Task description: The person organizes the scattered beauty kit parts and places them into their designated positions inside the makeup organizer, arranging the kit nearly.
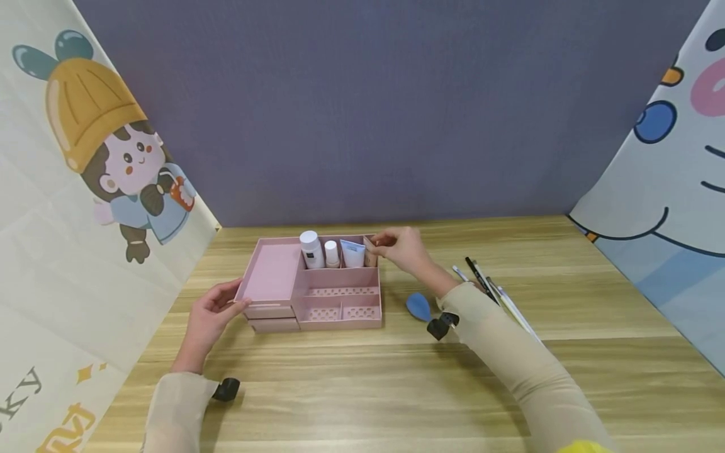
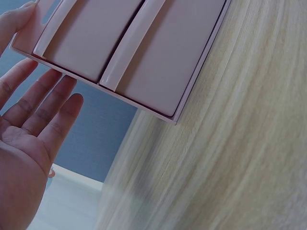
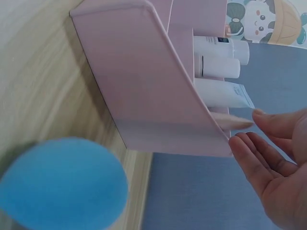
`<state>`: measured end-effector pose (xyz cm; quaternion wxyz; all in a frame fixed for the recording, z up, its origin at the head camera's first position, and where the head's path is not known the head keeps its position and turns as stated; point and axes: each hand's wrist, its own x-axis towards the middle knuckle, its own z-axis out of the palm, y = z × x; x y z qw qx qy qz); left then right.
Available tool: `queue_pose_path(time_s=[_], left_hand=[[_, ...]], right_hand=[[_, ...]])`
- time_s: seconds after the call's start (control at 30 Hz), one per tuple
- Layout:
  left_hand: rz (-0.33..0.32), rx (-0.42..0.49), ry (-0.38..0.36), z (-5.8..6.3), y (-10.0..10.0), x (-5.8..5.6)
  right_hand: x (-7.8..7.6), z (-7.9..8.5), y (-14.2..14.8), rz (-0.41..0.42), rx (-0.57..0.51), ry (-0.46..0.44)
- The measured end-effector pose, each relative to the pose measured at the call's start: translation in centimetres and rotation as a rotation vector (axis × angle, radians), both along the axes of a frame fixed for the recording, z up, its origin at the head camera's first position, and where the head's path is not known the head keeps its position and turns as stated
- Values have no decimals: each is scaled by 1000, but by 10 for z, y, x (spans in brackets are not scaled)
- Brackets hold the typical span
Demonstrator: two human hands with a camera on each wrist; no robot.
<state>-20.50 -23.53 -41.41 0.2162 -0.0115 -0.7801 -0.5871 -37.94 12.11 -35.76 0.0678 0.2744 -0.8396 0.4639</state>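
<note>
A pink desktop organizer (image 1: 340, 277) stands on the table. My left hand (image 1: 211, 316) rests at its front left corner, thumb on the front edge; in the left wrist view the fairly straight fingers (image 2: 60, 98) touch its side beside two drawers (image 2: 153, 62). At the back right compartment, my right hand (image 1: 404, 250) pinches the top end of a beige tube (image 3: 232, 120) that stands inside. Left of that tube are a white-and-blue tube (image 1: 353, 255), a small white-capped bottle (image 1: 331, 254) and a larger white bottle (image 1: 311, 250).
A blue teardrop-shaped sponge (image 1: 418, 306) lies right of the organizer. Several slim pens or brushes (image 1: 512, 307) lie farther right, partly under the right sleeve (image 1: 510, 352). A grey-blue panel (image 1: 385, 113) stands behind the wood-patterned table (image 1: 351, 390).
</note>
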Motion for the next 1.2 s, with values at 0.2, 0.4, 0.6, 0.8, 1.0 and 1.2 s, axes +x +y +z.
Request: queue_pose_path(time_s=[0.2,0.4,0.6,0.8,1.0,1.2], left_hand=[[2,-9,-3,0,0,-1],[18,-40,-22,0,-1,-2],[10,-36,-8,-3,-4,-3],[-11,12,17,-3,-4,-4],[-3,18,16,-2,-2,-3],[-10,21,18,-2,-2,-4]], right_hand=[[0,7,12,13,5,8],[-2,13,29,20,20,35],[-6,18,49,13,39,-10],[-13,22,68,-14,86,-58],[-21,21,89,-17,148,-84],[-28,17,112,-24,227,-105]])
